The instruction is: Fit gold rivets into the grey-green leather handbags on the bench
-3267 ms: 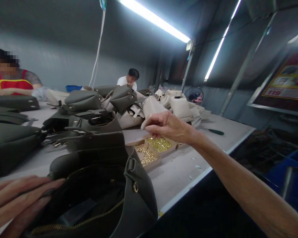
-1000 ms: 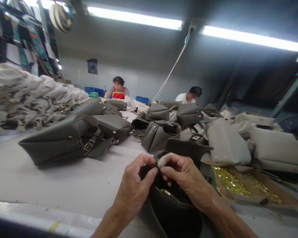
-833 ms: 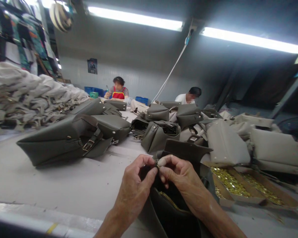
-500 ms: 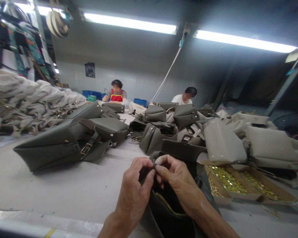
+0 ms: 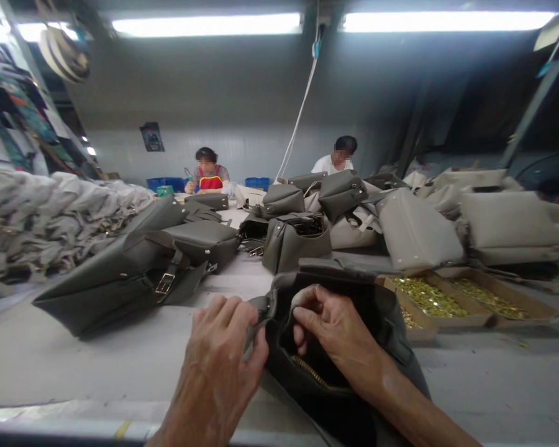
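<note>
Both hands are working on the same dark olive-grey leather handbag (image 5: 354, 372), which sits open at the near edge of the pale grey bench (image 5: 74, 366), right in front of the camera. The left hand (image 5: 217, 366) has its grip pressed together on a strap tab at the bag's left rim, thumb against curled fingers. The right hand (image 5: 338, 338) is hooked over the mouth of the bag, fingers curled in and pinching the rim, with the fingertips partly down inside. A brass zipper (image 5: 307, 370) runs along the opening just below that hand.

Just right of the bag there's a flat cardboard tray of small gold-coloured metal bits (image 5: 428, 298), and a second tray like it (image 5: 489, 299) further right. To the left lies another olive-grey handbag with a buckled strap (image 5: 121, 279), flat on its side. Farther back is a whole heap of grey and beige bags (image 5: 335, 211). At the far end of the bench sit two other people, one in a red apron (image 5: 208, 177) and one in a white shirt (image 5: 335, 160).
</note>
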The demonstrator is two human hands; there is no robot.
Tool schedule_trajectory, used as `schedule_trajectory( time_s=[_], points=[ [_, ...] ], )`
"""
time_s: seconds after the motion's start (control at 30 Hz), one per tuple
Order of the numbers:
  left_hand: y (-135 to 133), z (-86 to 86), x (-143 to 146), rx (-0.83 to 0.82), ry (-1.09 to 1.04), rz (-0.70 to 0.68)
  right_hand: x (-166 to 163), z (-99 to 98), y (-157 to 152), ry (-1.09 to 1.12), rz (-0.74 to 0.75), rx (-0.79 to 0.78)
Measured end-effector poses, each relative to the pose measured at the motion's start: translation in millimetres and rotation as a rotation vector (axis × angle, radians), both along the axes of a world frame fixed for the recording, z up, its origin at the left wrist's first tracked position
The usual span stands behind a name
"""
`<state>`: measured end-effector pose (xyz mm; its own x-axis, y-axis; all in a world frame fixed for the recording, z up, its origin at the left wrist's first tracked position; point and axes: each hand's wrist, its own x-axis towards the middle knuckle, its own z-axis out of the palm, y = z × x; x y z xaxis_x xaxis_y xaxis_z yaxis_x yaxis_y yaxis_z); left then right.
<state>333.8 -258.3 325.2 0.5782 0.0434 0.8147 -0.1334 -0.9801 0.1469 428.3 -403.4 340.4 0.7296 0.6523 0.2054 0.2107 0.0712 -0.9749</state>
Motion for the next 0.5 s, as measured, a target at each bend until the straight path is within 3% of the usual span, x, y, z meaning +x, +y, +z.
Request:
schedule_trajectory(
  time_s=[0.13,0.37,0.5],
  points=[
    [0.8,-11.5,-6.4,-0.055,-0.015,0.051,0.1,-9.8,11.4,-0.074,-0.028,0.024],
    [-7.4,-20.1,-3.9,-0.512,0.096,-0.133,1.9,-15.7,20.7,-0.067,0.031,0.173],
    [-9.1,-22.1,1.5,-0.56,0.089,-0.157,-0.7,-14.4,16.1,0.008,-0.007,0.225]
  ],
)
